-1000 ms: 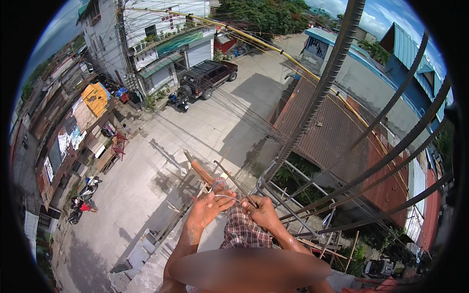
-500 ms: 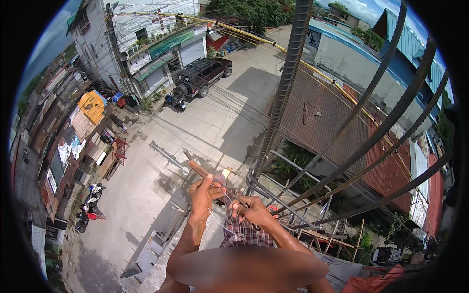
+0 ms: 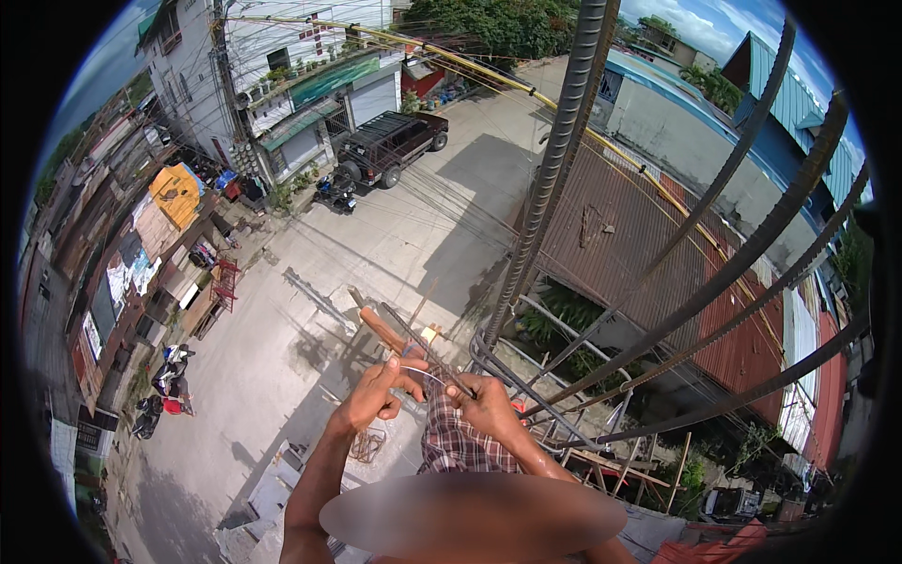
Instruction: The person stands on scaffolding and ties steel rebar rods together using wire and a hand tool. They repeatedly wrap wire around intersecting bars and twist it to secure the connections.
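High above a sunlit concrete street, a worker perched on a building's edge handles thin tie wire (image 3: 427, 374) beside a cage of ribbed steel rebar; the left hand (image 3: 374, 399) is closed around one end of the pale wire, fingers pinched narrow, while the right hand (image 3: 486, 404) grips the other end just beside it, the strand arcing between the two; whether the wire already circles a bar cannot be told at this size. Directly under the hands a checked cloth (image 3: 456, 437) covers the worker's lap or leg; a small coil of rusty wire (image 3: 366, 445) lies on the ledge below the left forearm. Just beyond the fingers, a brown wooden piece (image 3: 383, 329) juts outward, and bent stirrup bars (image 3: 512, 371) loop around the base of the long bars. As far as can be judged, the tie is at an early stage, the wire held but not visibly twisted tight, so wrapping and twisting appear to remain. Farther out, the long rebar (image 3: 554, 160) sweeps up past a rusted corrugated roof (image 3: 620, 235); a dark parked vehicle (image 3: 390, 146) stands by shuttered shopfronts across the street.
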